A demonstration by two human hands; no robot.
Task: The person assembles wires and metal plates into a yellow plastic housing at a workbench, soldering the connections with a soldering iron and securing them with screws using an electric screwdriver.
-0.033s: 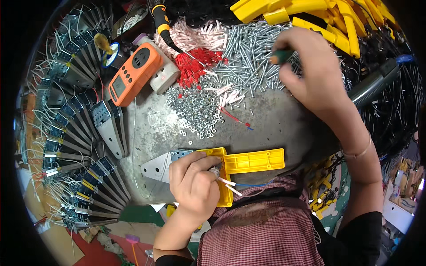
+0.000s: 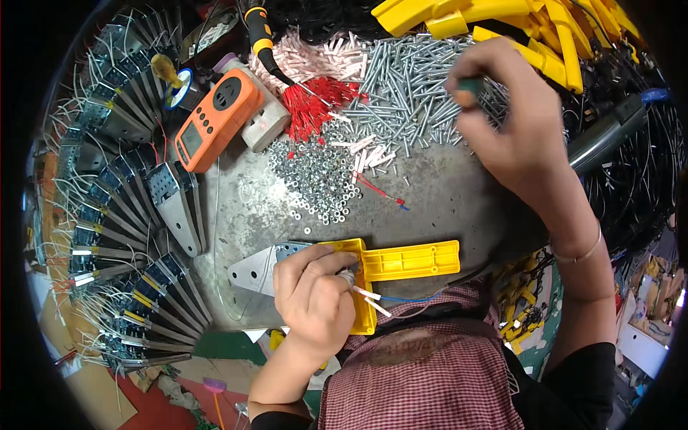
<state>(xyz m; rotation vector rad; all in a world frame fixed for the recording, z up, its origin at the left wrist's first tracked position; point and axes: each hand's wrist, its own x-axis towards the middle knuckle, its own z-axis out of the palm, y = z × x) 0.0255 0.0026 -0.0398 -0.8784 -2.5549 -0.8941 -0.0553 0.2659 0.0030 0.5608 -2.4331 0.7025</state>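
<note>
My left hand (image 2: 314, 301) is closed over a yellow plastic housing (image 2: 363, 315) at the front edge of the table. From its left side juts a pointed grey metal plate (image 2: 252, 274) with holes. White-sleeved wire ends (image 2: 367, 294) and a blue wire (image 2: 408, 298) come out beside my fingers. The other half of the housing, a yellow ribbed piece (image 2: 412, 261), extends to the right. Above the pile of screws (image 2: 408, 86), my right hand (image 2: 519, 115) curls round a tool with a green and orange-brown handle (image 2: 467, 92); its far end is hidden.
Nuts (image 2: 315, 175), red terminals (image 2: 312, 107) and pale sleeves (image 2: 308, 57) lie in heaps. An orange meter (image 2: 218, 120) and a soldering iron (image 2: 262, 36) are at back left. Metal plates with wires (image 2: 136, 272) line the left; yellow housings (image 2: 494, 18) and black cables (image 2: 631, 186) fill the right.
My right hand has shifted slightly right with the green-handled tool, whose handle has turned a little. My left hand and the housing stay in place.
</note>
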